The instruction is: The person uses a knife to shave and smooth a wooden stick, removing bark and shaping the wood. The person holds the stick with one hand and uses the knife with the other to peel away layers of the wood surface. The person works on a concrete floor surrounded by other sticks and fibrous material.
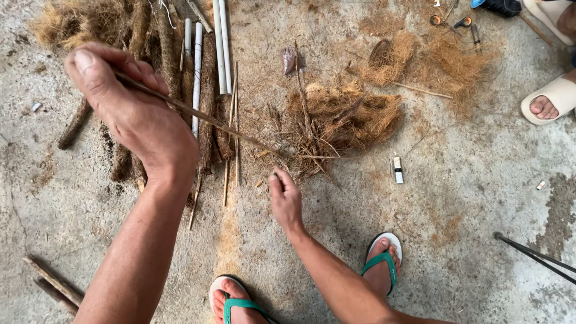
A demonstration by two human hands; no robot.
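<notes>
Head view: left hand (129, 114) pinches thin stick (198, 114); right hand (285, 198) clenched near small white-black packet (397, 170).

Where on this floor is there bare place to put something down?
Bare concrete floor lies right of the fibre pile, past the small lighter, and at far left beside the left hand. It is crowded between the sticks and the right hand.

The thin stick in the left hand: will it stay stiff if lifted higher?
Probably it flexes: the thin stick is long and slender, pinched only at one end by the left hand. Likely light. Its far tip lies in the fibre pile and may snag.
</notes>
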